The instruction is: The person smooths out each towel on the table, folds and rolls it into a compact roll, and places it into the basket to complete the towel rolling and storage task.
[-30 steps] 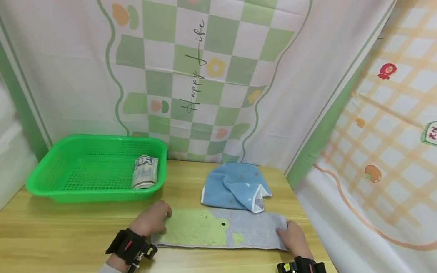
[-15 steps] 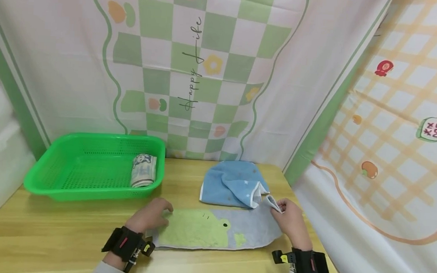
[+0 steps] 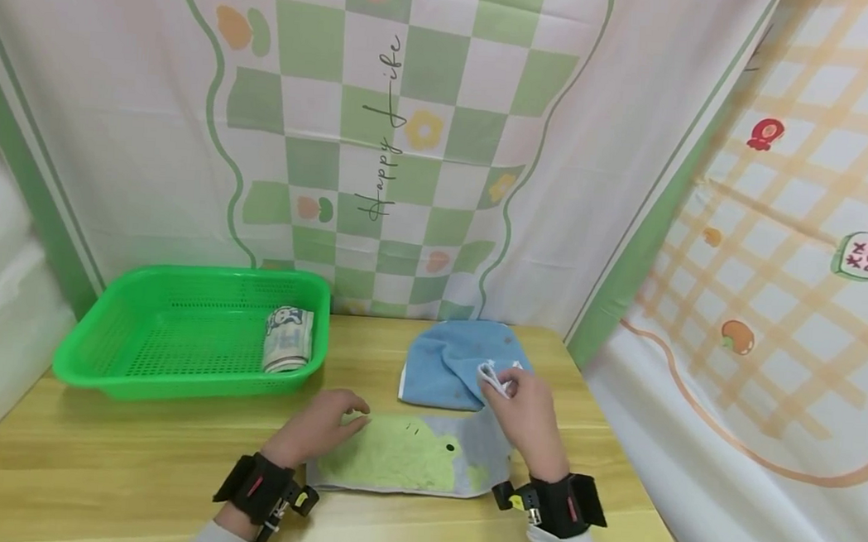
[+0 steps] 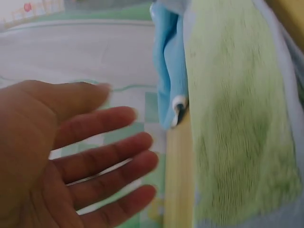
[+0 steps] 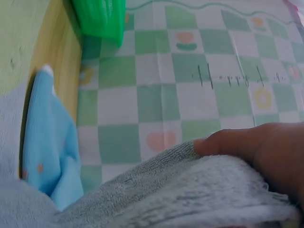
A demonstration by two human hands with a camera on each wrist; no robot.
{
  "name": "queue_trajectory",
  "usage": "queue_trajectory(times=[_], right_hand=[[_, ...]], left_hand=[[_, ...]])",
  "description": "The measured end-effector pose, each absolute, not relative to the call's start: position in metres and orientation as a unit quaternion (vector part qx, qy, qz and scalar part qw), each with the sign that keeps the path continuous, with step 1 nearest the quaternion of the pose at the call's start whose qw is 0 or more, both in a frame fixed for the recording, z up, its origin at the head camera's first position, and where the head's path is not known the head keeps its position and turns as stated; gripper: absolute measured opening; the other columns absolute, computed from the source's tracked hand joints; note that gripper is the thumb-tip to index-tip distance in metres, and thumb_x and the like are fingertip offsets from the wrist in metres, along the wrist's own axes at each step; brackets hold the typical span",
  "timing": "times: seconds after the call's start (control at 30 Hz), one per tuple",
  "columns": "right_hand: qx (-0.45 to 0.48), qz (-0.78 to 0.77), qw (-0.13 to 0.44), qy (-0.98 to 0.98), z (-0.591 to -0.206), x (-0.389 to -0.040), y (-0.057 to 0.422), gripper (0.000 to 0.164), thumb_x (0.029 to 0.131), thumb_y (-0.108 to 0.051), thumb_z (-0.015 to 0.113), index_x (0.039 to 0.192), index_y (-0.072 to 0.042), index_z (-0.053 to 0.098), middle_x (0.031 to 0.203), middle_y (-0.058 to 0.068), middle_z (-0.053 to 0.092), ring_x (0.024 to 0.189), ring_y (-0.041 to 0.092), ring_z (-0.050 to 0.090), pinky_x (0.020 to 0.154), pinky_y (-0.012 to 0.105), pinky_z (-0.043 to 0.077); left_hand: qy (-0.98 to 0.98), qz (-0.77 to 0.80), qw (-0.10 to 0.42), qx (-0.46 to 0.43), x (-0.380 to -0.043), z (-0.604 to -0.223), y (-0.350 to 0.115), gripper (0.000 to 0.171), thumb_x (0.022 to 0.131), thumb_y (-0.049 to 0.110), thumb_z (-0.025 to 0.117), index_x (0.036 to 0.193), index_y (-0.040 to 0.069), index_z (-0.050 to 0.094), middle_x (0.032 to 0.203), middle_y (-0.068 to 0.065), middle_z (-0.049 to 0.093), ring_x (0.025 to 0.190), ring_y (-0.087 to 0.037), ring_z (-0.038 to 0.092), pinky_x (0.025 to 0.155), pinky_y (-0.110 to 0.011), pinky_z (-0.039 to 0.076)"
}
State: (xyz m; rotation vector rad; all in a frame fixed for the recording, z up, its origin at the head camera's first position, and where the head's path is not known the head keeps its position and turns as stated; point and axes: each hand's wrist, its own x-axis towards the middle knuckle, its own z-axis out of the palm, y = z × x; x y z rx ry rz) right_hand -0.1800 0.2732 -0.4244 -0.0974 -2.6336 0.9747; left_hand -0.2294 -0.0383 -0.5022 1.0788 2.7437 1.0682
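Observation:
A folded grey towel [image 3: 393, 459] with a light green animal pattern lies lengthwise on the table. My right hand [image 3: 533, 418] pinches its right end between thumb and fingers and holds it raised above the rest of the towel; the lifted grey cloth [image 5: 190, 194] fills the lower part of the right wrist view. Over the towel's left end hovers my left hand [image 3: 323, 426], its fingers [image 4: 114, 161] spread and relaxed, with nothing in them. Behind the raised end lies a crumpled blue towel [image 3: 443, 363] with white edging, partly hidden by the right hand.
A green plastic basket [image 3: 188, 387] stands at the back left of the wooden table [image 3: 131, 468]. Inside it, against the right wall, sits a rolled pale towel [image 3: 288, 341]. Patterned cloth curtains [image 3: 472, 141] hang close behind the table and at both sides.
The right hand has taken the grey towel's right end, lifted it and carried it leftward, so the flat part is shorter. The left hand has shifted slightly right, its fingers now lifted.

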Motion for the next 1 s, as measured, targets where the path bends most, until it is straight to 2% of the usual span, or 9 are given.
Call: queue_trajectory(times=[0.2, 0.3, 0.37, 0.43, 0.53, 0.57, 0.73, 0.87, 1.0], right_hand=[[-0.004, 0.358, 0.157, -0.920, -0.422, -0.181, 0.235, 0.015, 0.092, -0.019, 0.073, 0.093, -0.005, 0.069, 0.060, 0.000, 0.051, 0.049, 0.013, 0.044, 0.045, 0.025, 0.038], [0.024, 0.378, 0.146, -0.914, -0.427, -0.180, 0.212, 0.011, 0.092, -0.016, 0.073, 0.095, -0.006, 0.068, 0.061, -0.003, 0.054, 0.047, 0.010, 0.045, 0.042, 0.024, 0.039], [0.051, 0.388, 0.141, -0.909, -0.435, -0.180, 0.198, 0.009, 0.092, -0.014, 0.072, 0.095, -0.006, 0.068, 0.062, -0.004, 0.056, 0.048, 0.008, 0.047, 0.042, 0.024, 0.041], [0.074, 0.390, 0.136, -0.908, -0.444, -0.179, 0.183, 0.009, 0.092, -0.012, 0.072, 0.097, -0.006, 0.068, 0.063, -0.005, 0.057, 0.049, 0.005, 0.047, 0.043, 0.022, 0.042], [0.096, 0.392, 0.122, -0.907, -0.456, -0.177, 0.168, 0.010, 0.094, -0.012, 0.070, 0.102, -0.007, 0.068, 0.065, -0.005, 0.055, 0.050, 0.003, 0.045, 0.047, 0.021, 0.040], [0.101, 0.393, 0.116, -0.906, -0.459, -0.176, 0.164, 0.012, 0.095, -0.012, 0.070, 0.104, -0.006, 0.067, 0.067, -0.006, 0.055, 0.051, 0.003, 0.045, 0.048, 0.020, 0.041], [0.148, 0.401, 0.101, -0.898, -0.471, -0.172, 0.156, 0.025, 0.094, -0.007, 0.068, 0.119, -0.004, 0.063, 0.078, -0.004, 0.055, 0.064, 0.004, 0.048, 0.055, 0.020, 0.044], [0.199, 0.418, 0.080, -0.883, -0.474, -0.171, 0.158, 0.043, 0.092, -0.003, 0.068, 0.133, -0.001, 0.058, 0.095, 0.002, 0.064, 0.078, 0.005, 0.057, 0.065, 0.021, 0.053], [0.228, 0.447, 0.047, -0.863, -0.471, -0.173, 0.170, 0.051, 0.094, -0.014, 0.072, 0.142, -0.006, 0.055, 0.114, 0.006, 0.068, 0.088, 0.011, 0.065, 0.069, 0.023, 0.058]], left_hand=[[0.849, 0.391, 0.016, 0.356, -0.224, -0.498, -0.024, 0.036, 0.107, 0.030, 0.051, 0.119, 0.004, 0.072, 0.115, -0.007, 0.074, 0.103, -0.021, 0.069, 0.092, -0.045, 0.057], [0.838, 0.414, 0.005, 0.357, -0.220, -0.496, -0.016, 0.041, 0.109, 0.036, 0.046, 0.123, 0.007, 0.071, 0.118, -0.008, 0.074, 0.107, -0.018, 0.069, 0.093, -0.043, 0.057], [0.833, 0.425, -0.007, 0.355, -0.218, -0.495, -0.012, 0.042, 0.109, 0.038, 0.043, 0.119, 0.010, 0.073, 0.099, -0.002, 0.075, 0.092, -0.011, 0.069, 0.085, -0.036, 0.059], [0.828, 0.436, -0.024, 0.353, -0.216, -0.495, -0.008, 0.041, 0.109, 0.039, 0.043, 0.110, 0.012, 0.074, 0.076, 0.006, 0.065, 0.071, -0.003, 0.060, 0.069, -0.026, 0.055], [0.825, 0.449, -0.038, 0.341, -0.214, -0.497, -0.002, 0.039, 0.110, 0.037, 0.043, 0.091, 0.016, 0.069, 0.060, 0.013, 0.038, 0.052, 0.000, 0.036, 0.051, -0.018, 0.037], [0.825, 0.454, -0.039, 0.333, -0.213, -0.497, -0.001, 0.039, 0.110, 0.037, 0.043, 0.085, 0.017, 0.066, 0.059, 0.014, 0.036, 0.050, 0.001, 0.032, 0.048, -0.018, 0.031], [0.828, 0.480, -0.041, 0.287, -0.211, -0.500, 0.001, 0.036, 0.107, 0.036, 0.051, 0.079, 0.020, 0.065, 0.056, 0.014, 0.042, 0.048, -0.001, 0.037, 0.046, -0.018, 0.032], [0.813, 0.517, -0.032, 0.265, -0.210, -0.500, 0.000, 0.022, 0.102, 0.029, 0.062, 0.087, 0.015, 0.070, 0.062, 0.011, 0.054, 0.052, -0.002, 0.045, 0.048, -0.019, 0.039], [0.790, 0.560, -0.023, 0.248, -0.206, -0.496, -0.004, 0.014, 0.102, 0.013, 0.058, 0.100, 0.008, 0.071, 0.063, 0.004, 0.054, 0.049, -0.004, 0.044, 0.046, -0.021, 0.039]])
